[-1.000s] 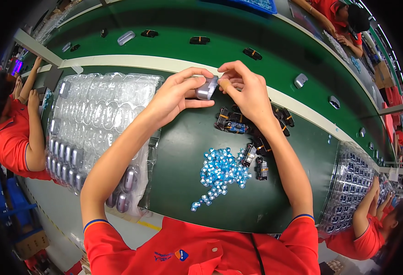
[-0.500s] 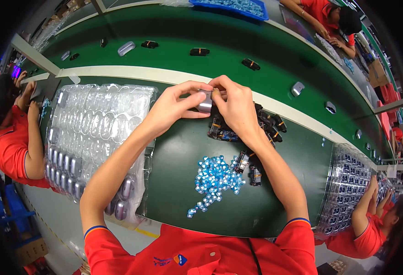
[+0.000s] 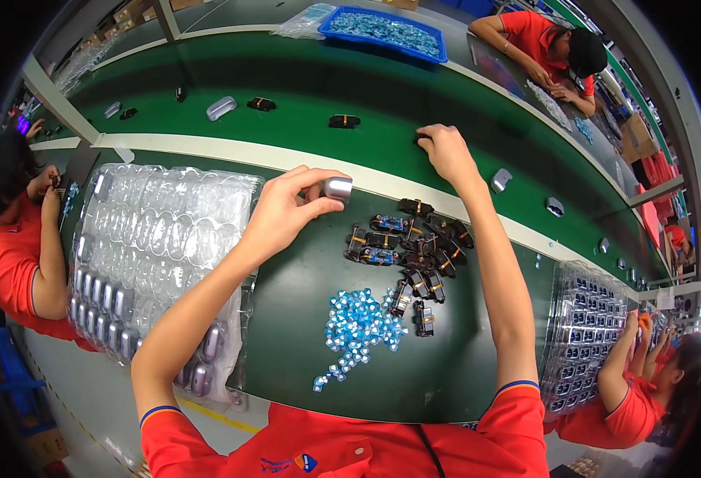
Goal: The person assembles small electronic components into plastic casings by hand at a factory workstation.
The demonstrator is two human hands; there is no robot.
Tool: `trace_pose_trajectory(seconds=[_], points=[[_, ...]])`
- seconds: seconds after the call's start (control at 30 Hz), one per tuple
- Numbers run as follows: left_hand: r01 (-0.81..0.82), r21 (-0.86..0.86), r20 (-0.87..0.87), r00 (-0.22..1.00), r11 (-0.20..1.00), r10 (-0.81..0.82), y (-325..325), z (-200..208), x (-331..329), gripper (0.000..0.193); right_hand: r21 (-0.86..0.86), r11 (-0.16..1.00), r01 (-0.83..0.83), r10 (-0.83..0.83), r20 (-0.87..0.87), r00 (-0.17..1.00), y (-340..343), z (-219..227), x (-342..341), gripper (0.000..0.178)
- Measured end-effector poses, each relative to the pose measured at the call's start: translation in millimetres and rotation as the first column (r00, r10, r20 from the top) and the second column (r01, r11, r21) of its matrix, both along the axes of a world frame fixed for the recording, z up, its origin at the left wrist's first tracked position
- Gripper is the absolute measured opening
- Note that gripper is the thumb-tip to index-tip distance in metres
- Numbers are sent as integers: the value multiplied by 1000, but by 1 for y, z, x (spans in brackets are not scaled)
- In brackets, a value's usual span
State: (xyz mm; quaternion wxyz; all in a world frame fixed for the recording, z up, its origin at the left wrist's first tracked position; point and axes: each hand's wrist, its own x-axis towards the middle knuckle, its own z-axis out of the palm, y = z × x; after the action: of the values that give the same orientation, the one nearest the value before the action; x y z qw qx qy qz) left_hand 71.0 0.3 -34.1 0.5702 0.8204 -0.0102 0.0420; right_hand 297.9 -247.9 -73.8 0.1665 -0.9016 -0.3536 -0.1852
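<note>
On the tabletop [image 3: 438,374], nearest, lies a loose heap of small blue pieces [image 3: 357,320], too many to count. Beyond it are more than ten overlapping black assemblies [image 3: 424,317]; two show blue faces. To their left, the grip of the left hand [image 3: 281,209] pinches one silver-grey shell [image 3: 339,189] above the tabletop; its exposed end points right, but fingers hide the rest, so its long axis cannot be told. Farther, the right hand [image 3: 449,157] is over the green belt [image 3: 302,134], fingertips bunched at one mostly hidden black part [image 3: 419,138]; whether they pinch it, I cannot tell. Left of that hand, at least two silver shells [image 3: 222,109] lie on the belt. One blue bin [image 3: 325,24] stands beyond.
</note>
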Motion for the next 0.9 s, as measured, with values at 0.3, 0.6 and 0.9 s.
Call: trace_pose_trajectory(seconds=[0.3,0.6,0.9], points=[[-1,34,131,991,999,-3,9,-9,1,35,411,907,89,81,-380,922,-59,7,-49,36],[-13,-67,56,998,998,16,8,-9,-1,35,719,695,-7,492,-468,734,33,44,-147,31],[-19,-116,63,998,993,26,5,-10,0,37,693,721,-15,430,-429,794,50,40,-176,28]])
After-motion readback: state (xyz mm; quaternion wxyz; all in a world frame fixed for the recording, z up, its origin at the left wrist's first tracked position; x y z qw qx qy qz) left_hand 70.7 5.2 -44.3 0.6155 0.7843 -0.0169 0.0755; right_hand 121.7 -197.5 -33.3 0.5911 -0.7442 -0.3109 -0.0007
